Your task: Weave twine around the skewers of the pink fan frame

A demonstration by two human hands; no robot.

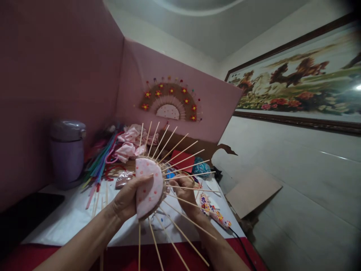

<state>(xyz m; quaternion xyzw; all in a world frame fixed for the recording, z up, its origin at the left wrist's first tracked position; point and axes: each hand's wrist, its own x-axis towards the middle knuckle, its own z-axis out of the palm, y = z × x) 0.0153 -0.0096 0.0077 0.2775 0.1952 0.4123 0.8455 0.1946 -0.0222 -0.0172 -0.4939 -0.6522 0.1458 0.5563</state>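
I see the left hand [126,199] raised over the worktop [70,222], its fingers [142,180] clamped on a pink dotted pad [150,188], thumb across the front. Thin wooden sticks [180,152] fan out from the pad's edge. The right hand [184,192] sits behind the sticks with its fingers curled among them; I cannot tell whether they grip one. At the back left stands a purple pot [67,150] with its lid shut, contents hidden. Coloured pipe cleaners [98,162] lie beside it.
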